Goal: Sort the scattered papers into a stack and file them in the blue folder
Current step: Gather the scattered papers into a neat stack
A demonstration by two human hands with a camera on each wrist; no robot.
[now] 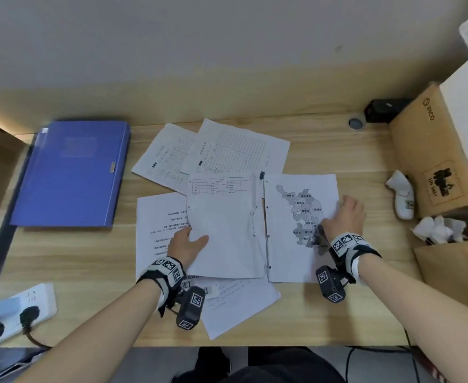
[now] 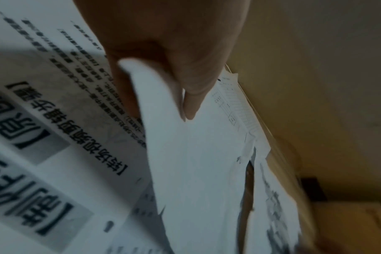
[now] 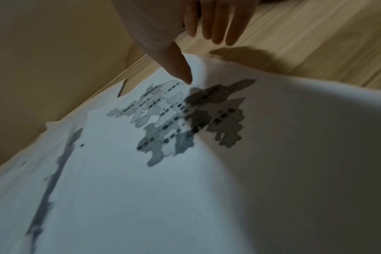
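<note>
Head: left hand (image 1: pixel 185 246) pinches table sheet (image 1: pixel 224 230), thumb on top; blue folder (image 1: pixel 72 172) well left of grip.
Left wrist: thumb (image 2: pixel 191 96) over sheet edge.
Right wrist: right hand (image 3: pixel 180 34) fingers straight, thumb touching map sheet (image 3: pixel 163 154).

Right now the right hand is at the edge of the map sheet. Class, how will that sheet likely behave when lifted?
The map sheet is probably floppy: in the right wrist view it already bows upward near the right hand. It looks like a single thin page, so likely very light. Lying flat on the smooth wooden desk, it may slide rather than lift.
</note>
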